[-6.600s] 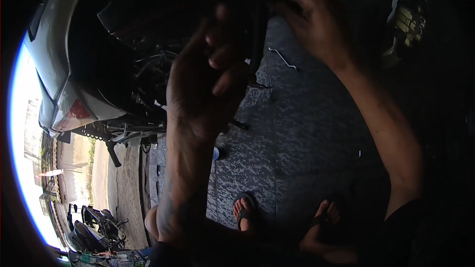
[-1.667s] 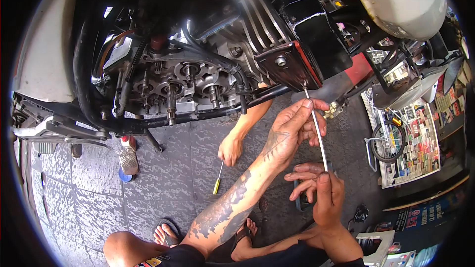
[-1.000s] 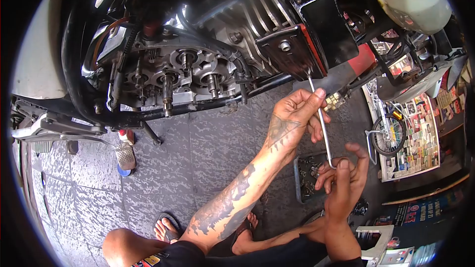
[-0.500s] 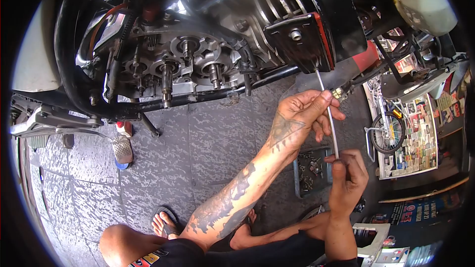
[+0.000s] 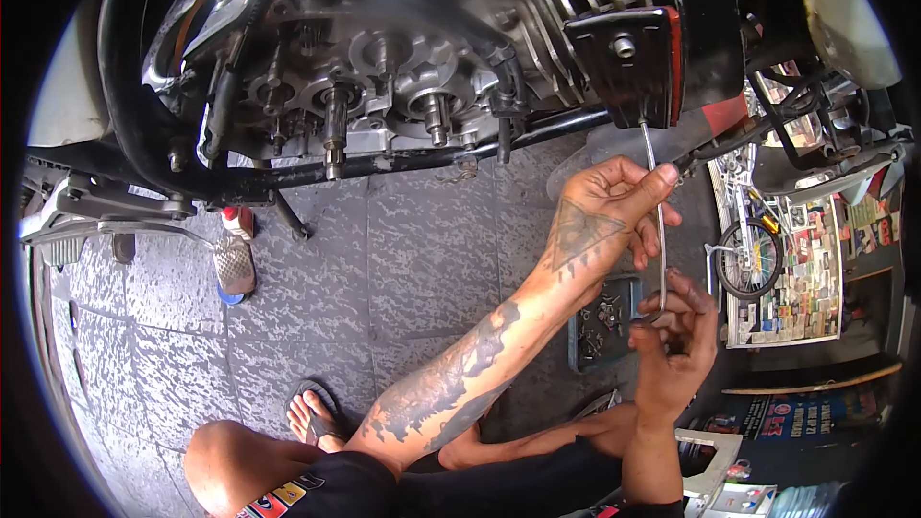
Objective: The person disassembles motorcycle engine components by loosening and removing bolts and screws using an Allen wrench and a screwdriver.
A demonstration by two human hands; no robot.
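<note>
Head view: hands (image 5: 614, 206) (image 5: 679, 341) gripping a rod (image 5: 662, 264) partly hide the parts tray (image 5: 574, 345), bicycle (image 5: 751, 259) nearby.

I've got 1 cam feed: worn on the person's head, facing fwd & steeply down. V. wide lens, so edges bow & corners go dark. Own bare knee (image 5: 216, 465) & sandalled foot (image 5: 312, 415) show bottom L. Left hand (image 5: 614, 203) & right hand (image 5: 678, 331) sit R of ctr, near me. Motorbike (image 5: 384, 77) fills the top, close; floor (image 5: 307, 302) beneath; printed board (image 5: 804, 299) far R, further off.
</note>
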